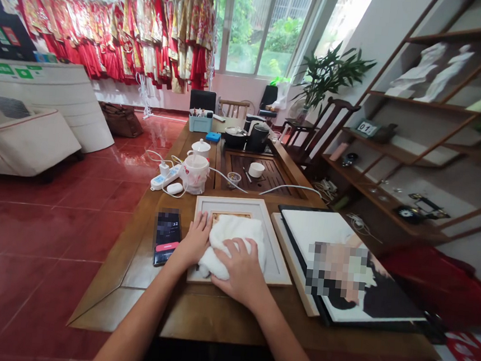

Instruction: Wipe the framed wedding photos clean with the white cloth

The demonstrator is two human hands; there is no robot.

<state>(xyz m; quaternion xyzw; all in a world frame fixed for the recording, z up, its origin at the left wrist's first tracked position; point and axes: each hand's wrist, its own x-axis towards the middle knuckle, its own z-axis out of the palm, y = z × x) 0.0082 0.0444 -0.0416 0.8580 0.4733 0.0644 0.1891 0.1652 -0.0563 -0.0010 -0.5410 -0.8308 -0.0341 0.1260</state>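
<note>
A picture frame [274,251] with a wide pale mat lies flat on the wooden table [212,313] in front of me. A bunched white cloth [236,233] lies over its middle. My right hand [241,270] presses down on the near part of the cloth with its fingers curled over it. My left hand [195,241] rests flat on the frame's left edge, fingers stretched out and touching the cloth's side.
A black phone [166,236] lies left of the frame. Stacked large photo prints [342,268] lie to the right. Behind are a power strip [165,177], a white teapot [200,148], a tea tray [266,174] and kettles [256,137]. Wooden shelves [415,156] stand at right.
</note>
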